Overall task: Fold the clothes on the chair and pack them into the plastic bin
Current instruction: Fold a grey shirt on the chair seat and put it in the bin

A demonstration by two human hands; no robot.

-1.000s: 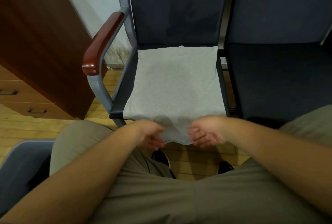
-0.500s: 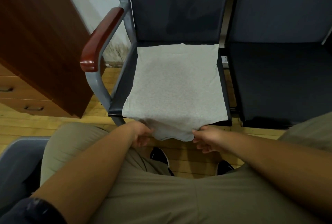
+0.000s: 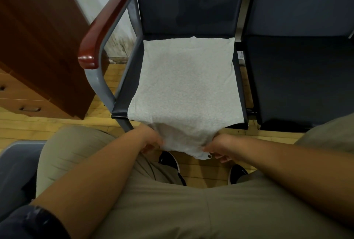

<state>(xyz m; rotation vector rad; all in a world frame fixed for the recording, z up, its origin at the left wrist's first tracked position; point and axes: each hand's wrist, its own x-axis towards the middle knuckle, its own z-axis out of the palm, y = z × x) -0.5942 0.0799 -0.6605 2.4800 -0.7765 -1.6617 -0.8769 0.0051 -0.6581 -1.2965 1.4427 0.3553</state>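
We are early in the job. One grey garment (image 3: 185, 85) lies spread flat over the seat of the chair (image 3: 191, 8), with its near edge hanging off the front toward our knees. We judge it at most partly folded, and nothing shows as packed. A grey-blue rim (image 3: 17, 154) at lower left may be the plastic bin, but we cannot tell. The remaining folds and all the packing are left to do. Our left hand (image 3: 150, 140) and right hand (image 3: 220, 147) meet that hanging edge, near each other. The left fingers (image 3: 148, 148) are curled, bunching the cloth, while the right fingers (image 3: 220, 159) are curled round the hem.
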